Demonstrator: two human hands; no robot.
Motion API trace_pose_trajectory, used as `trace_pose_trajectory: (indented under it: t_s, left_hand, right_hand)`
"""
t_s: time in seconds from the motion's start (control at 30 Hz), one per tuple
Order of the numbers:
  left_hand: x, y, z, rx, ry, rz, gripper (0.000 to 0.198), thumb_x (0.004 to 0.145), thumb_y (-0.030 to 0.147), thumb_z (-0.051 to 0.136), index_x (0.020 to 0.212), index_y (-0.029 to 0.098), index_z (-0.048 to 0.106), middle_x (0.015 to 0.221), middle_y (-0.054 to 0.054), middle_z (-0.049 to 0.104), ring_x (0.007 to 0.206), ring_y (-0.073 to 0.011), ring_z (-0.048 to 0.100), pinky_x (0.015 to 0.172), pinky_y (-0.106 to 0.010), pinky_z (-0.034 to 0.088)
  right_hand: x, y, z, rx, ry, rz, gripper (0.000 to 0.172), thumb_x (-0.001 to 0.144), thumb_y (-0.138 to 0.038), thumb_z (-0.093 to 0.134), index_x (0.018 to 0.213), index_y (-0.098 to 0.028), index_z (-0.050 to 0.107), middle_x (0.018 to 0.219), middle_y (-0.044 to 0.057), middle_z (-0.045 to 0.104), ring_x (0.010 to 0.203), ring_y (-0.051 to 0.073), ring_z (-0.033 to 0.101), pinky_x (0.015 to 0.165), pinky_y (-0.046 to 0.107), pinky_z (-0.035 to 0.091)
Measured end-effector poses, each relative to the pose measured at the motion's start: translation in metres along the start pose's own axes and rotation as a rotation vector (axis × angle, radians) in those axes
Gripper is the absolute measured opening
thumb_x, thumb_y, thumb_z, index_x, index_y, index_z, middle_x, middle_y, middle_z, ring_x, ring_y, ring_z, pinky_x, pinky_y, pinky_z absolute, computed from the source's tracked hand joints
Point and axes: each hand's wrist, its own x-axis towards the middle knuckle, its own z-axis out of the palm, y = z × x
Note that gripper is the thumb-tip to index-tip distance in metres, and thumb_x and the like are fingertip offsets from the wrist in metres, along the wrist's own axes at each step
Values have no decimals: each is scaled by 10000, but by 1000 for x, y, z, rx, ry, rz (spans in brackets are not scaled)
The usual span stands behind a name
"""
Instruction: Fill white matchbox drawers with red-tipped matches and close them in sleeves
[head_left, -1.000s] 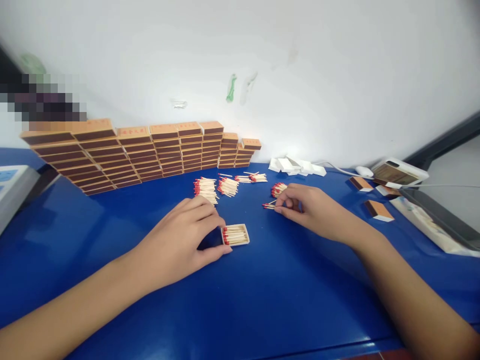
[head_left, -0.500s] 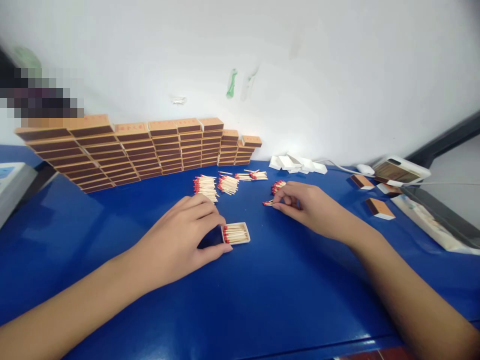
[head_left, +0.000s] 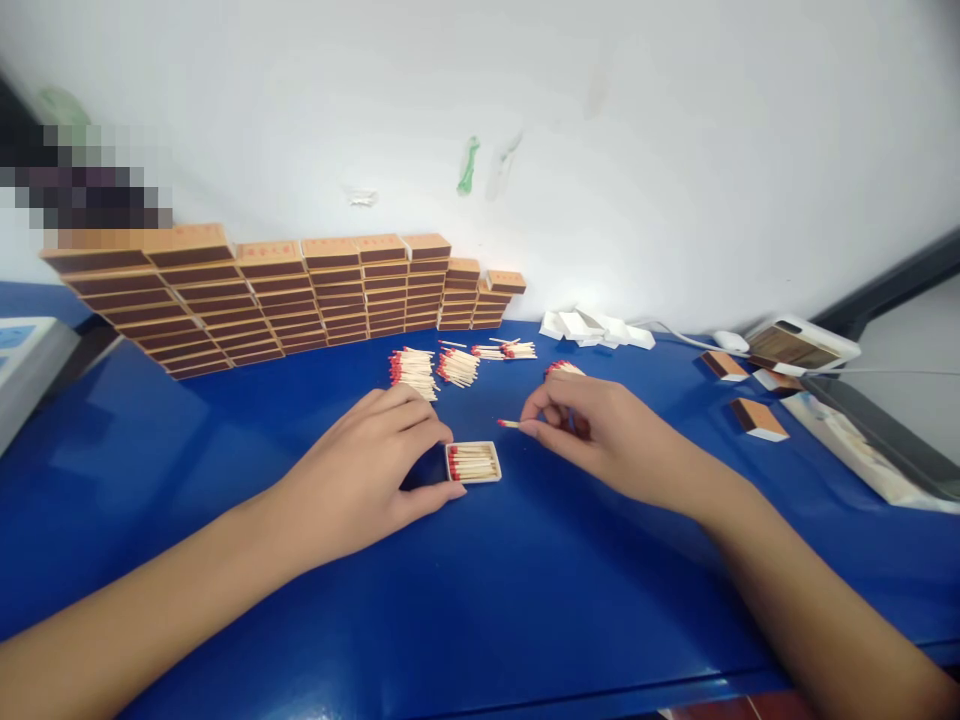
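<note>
A small white matchbox tray [head_left: 498, 468] lies on the blue table, filled with red-tipped matches [head_left: 476, 462] whose heads point left. My left hand [head_left: 367, 470] grips its left end, thumb at the near corner and forefinger at the far corner. To the right of the tray, my right hand [head_left: 592, 430] pinches a red-headed match [head_left: 509, 424] between thumb and fingertips, just above the table; whether more than one is held I cannot tell. Behind that hand a heap of matches [head_left: 562, 368] is partly hidden. Other piles of matches [head_left: 412, 370] lie beyond my left hand.
Closed matchboxes [head_left: 270, 290] are stacked along the wall at the left and centre. White empty trays [head_left: 592, 328] lie in a pile at the back. Loose matchboxes [head_left: 759, 418], a white device [head_left: 806, 338] with a cable and a tissue pack [head_left: 847, 440] are at the right.
My right hand has moved left and nearer, from beside the match heap toward the tray, carrying the match. My left hand stays at the tray.
</note>
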Motion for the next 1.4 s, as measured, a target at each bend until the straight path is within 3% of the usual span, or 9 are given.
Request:
trace_pose_trajectory:
  t_s: [0.2, 0.4, 0.67, 0.77, 0.87, 1.03, 1.2, 1.4]
  left_hand:
    - [2, 3, 1, -30, 8, 5, 286, 966, 450, 769, 1054, 184, 712, 997, -51, 708, 1038, -270, 633, 914, -450, 507]
    - [3, 3, 2, -38, 14, 10, 276, 963, 439, 775, 1046, 185, 707, 993, -48, 706, 1027, -263, 626, 918, -446, 502]
    - [4, 4, 2, -57, 11, 1, 252, 954, 426, 790, 1029, 200, 706, 1008, -37, 720, 1039, -251, 628, 940, -438, 500]
    - [2, 3, 1, -50, 12, -8, 261, 958, 432, 787, 1049, 201, 709, 1008, -38, 715, 1041, -253, 625, 942, -441, 500]
    - [0, 1, 0, -44, 19, -11, 275, 963, 440, 781, 1068, 196, 714, 1020, -40, 713, 1050, -256, 622, 944, -447, 499]
    - [-2, 2, -2, -43, 20, -3, 273, 963, 431, 783, 1080, 193, 719, 1023, -38, 719, 1059, -259, 626, 930, -441, 497]
    - [-1, 3, -3, -36, 35, 3, 257, 957, 411, 791, 1072, 194, 717, 1016, -40, 727, 1047, -260, 634, 913, -429, 498]
    - [0, 2, -4, -33, 28, 5, 271, 964, 437, 780, 1075, 198, 717, 1027, -37, 730, 1066, -258, 635, 929, -435, 502]
  right_hand:
    - [-1, -30, 21, -63, -48, -119, 82, 1045, -190, 597, 1001, -209, 664, 931, 24, 650, 719, 143, 570, 654, 288, 418]
    - [2, -28, 30, -167, 5, -174, 73, 1048, -167, 596, 1015, -184, 658, 959, 39, 664, 709, 144, 568, 653, 291, 404]
    - [3, -32, 36, -110, 39, -164, 64, 1044, -176, 629, 992, -184, 664, 920, 22, 659, 698, 138, 556, 640, 281, 389]
    - [2, -22, 24, -106, 80, -126, 69, 1041, -196, 636, 988, -198, 680, 899, 22, 659, 730, 151, 582, 665, 284, 409]
    - [1, 3, 4, -157, 143, -56, 103, 1050, -236, 619, 1000, -205, 703, 913, 39, 664, 753, 167, 594, 696, 301, 434]
    - [1, 45, -16, -157, 37, 22, 156, 1048, -308, 612, 1094, -233, 741, 954, 54, 656, 788, 183, 600, 713, 313, 465]
    - [5, 49, -13, -113, -42, 96, 225, 1051, -368, 570, 910, -217, 662, 893, 46, 664, 738, 179, 568, 672, 318, 445]
    - [4, 47, -12, -87, -39, 148, 225, 1036, -386, 568, 907, -220, 649, 864, 40, 674, 712, 177, 562, 657, 323, 437]
